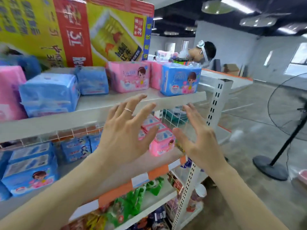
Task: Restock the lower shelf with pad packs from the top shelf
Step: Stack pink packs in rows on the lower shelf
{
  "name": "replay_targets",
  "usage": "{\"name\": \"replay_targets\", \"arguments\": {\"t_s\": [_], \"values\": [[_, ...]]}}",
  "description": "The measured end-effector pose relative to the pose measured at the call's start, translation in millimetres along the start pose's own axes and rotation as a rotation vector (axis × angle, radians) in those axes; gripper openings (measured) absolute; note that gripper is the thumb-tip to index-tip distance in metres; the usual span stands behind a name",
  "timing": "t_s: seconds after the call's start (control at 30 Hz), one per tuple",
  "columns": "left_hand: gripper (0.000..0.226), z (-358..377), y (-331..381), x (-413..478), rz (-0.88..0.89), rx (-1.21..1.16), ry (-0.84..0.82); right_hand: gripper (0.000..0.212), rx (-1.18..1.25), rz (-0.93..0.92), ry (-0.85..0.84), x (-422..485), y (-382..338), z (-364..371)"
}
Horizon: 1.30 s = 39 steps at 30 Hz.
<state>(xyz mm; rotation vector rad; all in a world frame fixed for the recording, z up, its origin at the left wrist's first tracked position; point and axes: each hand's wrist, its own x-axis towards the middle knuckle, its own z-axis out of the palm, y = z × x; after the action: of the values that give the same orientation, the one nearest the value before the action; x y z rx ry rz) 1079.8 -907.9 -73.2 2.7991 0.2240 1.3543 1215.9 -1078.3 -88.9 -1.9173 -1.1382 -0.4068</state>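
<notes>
The top shelf (174, 100) carries pink and blue pad packs: a blue pack (180, 81) at its right end, a pink pack (128, 78) beside it and more blue packs (49, 93) to the left. On the lower shelf (167, 156) stands a stack of pink packs (163, 143) with blue packs (29, 171) further left. My left hand (124, 131) and my right hand (197, 138) are raised side by side in front of the shelves, fingers spread, holding nothing. Both are just below the top shelf's front edge.
Large yellow and red drink cartons (74, 30) stand behind the top-shelf packs. Green and mixed packets (132, 203) fill the shelves below. A standing fan (287, 130) is on the floor to the right. Another person's head (204, 52) shows behind the shelving.
</notes>
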Motion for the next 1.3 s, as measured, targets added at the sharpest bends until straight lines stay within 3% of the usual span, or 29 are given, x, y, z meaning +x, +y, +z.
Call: {"name": "replay_targets", "arguments": {"t_s": [0.27,0.43,0.63,0.77,0.97,1.07,1.2,1.3], "values": [[0.056,-1,-48,47,-0.012,0.066,0.009,0.077,-0.03,-0.072,0.004,80,-10,25],[0.057,-5,-70,72,-0.096,0.094,-0.025,0.08,-0.103,-0.156,-0.059,128,-15,38],[0.052,2,-86,89,-0.186,0.108,0.045,0.081,-0.181,-0.307,-0.097,196,-12,53],[0.051,8,-92,93,-0.309,0.09,0.096,0.092,-0.239,-0.352,-0.259,252,-11,67],[0.05,13,-97,92,-0.386,0.203,0.085,0.127,-0.564,-0.352,-0.672,327,-18,93],[0.049,17,-96,92,-0.389,0.286,0.058,0.119,-0.555,-0.335,-0.804,340,-23,100],[0.049,17,-96,91,-0.402,0.289,0.093,0.109,-0.564,-0.439,-0.759,343,-16,101],[0.053,18,-97,92,-0.405,0.292,0.096,0.128,-0.566,-0.49,-0.645,338,-15,93]]}}
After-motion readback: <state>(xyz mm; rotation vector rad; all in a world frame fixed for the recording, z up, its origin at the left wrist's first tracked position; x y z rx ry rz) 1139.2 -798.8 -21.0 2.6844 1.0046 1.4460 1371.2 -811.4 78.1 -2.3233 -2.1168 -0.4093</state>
